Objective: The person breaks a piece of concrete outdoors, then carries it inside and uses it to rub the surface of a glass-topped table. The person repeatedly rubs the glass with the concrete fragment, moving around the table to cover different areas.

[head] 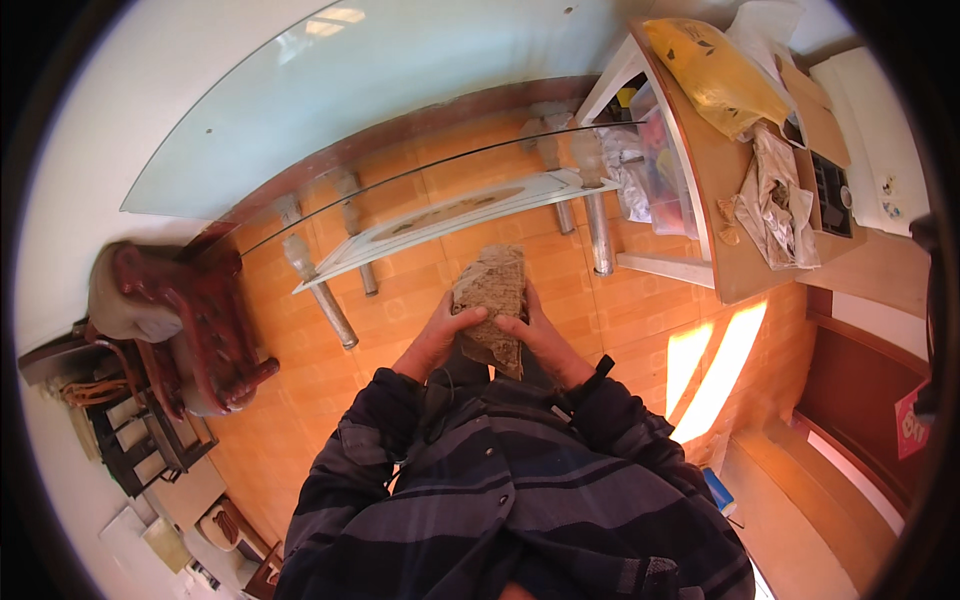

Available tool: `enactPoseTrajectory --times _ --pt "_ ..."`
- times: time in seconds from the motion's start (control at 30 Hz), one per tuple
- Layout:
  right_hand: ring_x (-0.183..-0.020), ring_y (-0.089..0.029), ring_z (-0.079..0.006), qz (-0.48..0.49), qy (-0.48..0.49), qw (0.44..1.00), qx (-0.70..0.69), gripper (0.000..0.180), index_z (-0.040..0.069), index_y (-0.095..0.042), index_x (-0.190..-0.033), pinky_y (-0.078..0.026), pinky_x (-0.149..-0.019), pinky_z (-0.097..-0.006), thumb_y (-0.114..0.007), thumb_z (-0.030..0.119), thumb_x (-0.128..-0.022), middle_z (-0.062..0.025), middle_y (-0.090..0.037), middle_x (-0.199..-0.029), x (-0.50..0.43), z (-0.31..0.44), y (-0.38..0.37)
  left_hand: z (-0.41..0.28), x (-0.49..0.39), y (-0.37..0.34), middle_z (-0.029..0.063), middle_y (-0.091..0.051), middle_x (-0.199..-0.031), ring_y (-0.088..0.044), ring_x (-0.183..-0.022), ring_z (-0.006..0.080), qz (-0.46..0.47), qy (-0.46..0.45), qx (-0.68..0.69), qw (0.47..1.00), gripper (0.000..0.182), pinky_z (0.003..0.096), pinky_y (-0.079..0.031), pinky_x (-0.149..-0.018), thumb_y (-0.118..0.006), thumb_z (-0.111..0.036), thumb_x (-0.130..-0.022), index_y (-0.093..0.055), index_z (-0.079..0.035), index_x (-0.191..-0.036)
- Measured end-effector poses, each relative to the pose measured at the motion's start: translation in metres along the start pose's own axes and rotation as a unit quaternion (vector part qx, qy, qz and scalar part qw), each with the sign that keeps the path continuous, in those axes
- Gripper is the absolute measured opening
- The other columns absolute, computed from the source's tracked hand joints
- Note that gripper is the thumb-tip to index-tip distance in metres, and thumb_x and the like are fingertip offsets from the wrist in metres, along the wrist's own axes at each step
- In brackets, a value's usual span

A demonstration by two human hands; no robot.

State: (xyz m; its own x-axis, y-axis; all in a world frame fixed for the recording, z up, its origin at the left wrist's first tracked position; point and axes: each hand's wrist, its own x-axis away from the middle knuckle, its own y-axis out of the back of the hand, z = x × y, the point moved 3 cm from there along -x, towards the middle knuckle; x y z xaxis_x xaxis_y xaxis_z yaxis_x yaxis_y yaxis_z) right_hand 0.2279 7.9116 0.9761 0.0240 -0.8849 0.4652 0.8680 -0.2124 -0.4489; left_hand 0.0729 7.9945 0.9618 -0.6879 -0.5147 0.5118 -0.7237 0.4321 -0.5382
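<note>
A rough, grey-brown slab (491, 289), perhaps stone or bark, is held upright in front of my body, pointed at its lower end. My left hand (442, 334) grips its left edge, with the thumb across the near face. On the right edge my right hand (544, 337) holds it the same way, the two thumbs nearly level. The fingers behind the slab are hidden. Beyond it stands a glass table with a lower glass shelf (352, 251) and metal legs.
A carved dark red wooden chair (202, 330) stands at the left, near a black rack (150, 435). At the right, a brown-topped table (697, 150) bears a yellow plastic bag (712, 75) and a crumpled silvery bag (776, 202). A clear plastic bin (664, 172) sits beneath it.
</note>
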Motion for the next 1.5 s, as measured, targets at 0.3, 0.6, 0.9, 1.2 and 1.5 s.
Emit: enactPoseTrajectory --times 0.3,0.6,0.9,1.2,1.5 --pt "-0.137 -0.038 -0.0273 0.025 -0.123 0.991 0.042 0.092 0.000 -0.019 -0.155 -0.034 -0.111 -0.0359 -0.065 0.049 -0.091 -0.0192 -0.039 -0.148 -0.060 0.013 0.052 0.004 -0.049 0.035 0.0143 -0.056 -0.135 -0.056 -0.123 0.0268 -0.018 0.052 0.187 0.981 0.068 0.0408 -0.044 -0.106 -0.069 -0.032 -0.089 -0.040 -0.001 -0.142" --pt "-0.111 -0.056 -0.0217 -0.285 -0.242 0.919 0.122 0.085 -0.004 -0.037 -0.145 -0.046 -0.090 -0.0334 -0.072 0.047 -0.087 -0.0156 -0.057 -0.123 -0.049 -0.045 0.222 0.044 -0.121 0.061 0.0117 -0.059 -0.131 -0.059 -0.118 0.0244 0.015 0.208 0.159 0.965 0.059 0.0394 -0.045 -0.104 -0.066 -0.030 -0.092 -0.045 -0.003 -0.139" --pt "-0.123 -0.052 -0.0332 -0.366 -0.166 0.845 0.353 0.085 -0.004 -0.039 -0.143 -0.043 -0.101 -0.0418 -0.080 0.038 -0.081 -0.0228 -0.054 -0.129 -0.085 -0.098 0.327 0.176 -0.237 0.128 0.0135 -0.064 -0.119 -0.065 -0.106 0.0245 -0.167 0.164 0.146 0.961 0.057 0.0386 -0.054 -0.089 -0.079 -0.017 -0.081 -0.054 0.003 -0.128" --pt "-0.129 -0.046 -0.0360 -0.317 -0.100 0.835 0.437 0.085 0.002 -0.037 -0.146 -0.041 -0.105 -0.0433 -0.082 0.023 -0.077 -0.0216 -0.047 -0.137 -0.117 -0.098 0.361 0.307 -0.365 0.180 0.0067 -0.066 -0.109 -0.064 -0.104 0.0243 -0.242 0.127 -0.124 0.954 0.045 0.0394 -0.046 -0.092 -0.075 -0.031 -0.085 -0.060 -0.005 -0.119" --pt "-0.120 -0.054 -0.0301 -0.347 -0.134 0.859 0.352 0.076 0.001 -0.041 -0.143 -0.045 -0.100 -0.0401 -0.078 0.010 -0.077 -0.0187 -0.053 -0.132 -0.129 -0.134 0.376 0.303 -0.376 0.207 0.0057 -0.066 -0.109 -0.063 -0.104 0.0231 -0.282 0.198 -0.113 0.932 0.043 0.0378 -0.044 -0.092 -0.074 -0.032 -0.086 -0.060 -0.006 -0.117"
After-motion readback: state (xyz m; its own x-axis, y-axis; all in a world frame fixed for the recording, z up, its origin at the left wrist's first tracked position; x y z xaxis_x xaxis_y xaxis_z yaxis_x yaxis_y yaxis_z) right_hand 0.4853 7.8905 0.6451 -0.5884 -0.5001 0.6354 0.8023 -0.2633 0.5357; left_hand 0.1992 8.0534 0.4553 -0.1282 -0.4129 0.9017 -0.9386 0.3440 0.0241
